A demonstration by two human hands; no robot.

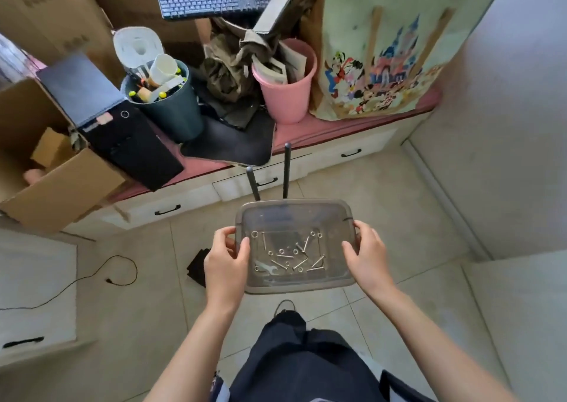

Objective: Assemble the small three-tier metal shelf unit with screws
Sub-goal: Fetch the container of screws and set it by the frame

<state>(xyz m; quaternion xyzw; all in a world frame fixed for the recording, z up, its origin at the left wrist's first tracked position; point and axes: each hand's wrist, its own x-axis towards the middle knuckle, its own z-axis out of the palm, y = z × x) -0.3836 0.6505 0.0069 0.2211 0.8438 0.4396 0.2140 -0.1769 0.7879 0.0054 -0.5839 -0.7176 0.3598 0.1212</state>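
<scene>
Dark trousers (pixel 294 355) fill the foreground below a clear plastic tray (pixel 337 282). Left hand (pixel 227 263) grips the tray's left rim, right hand (pixel 368 257) its right. Screws (pixel 294 256), washers and a small wrench (pixel 266 268) lie scattered inside, pointing every way. Two black poles (pixel 287 168) rise beyond the tray, long axes upright. Likely still fetching parts; next, setting the tray down.

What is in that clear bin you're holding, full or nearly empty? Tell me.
Nearly empty: the clear bin holds only scattered screws, washers and a small wrench on its bottom.
</scene>
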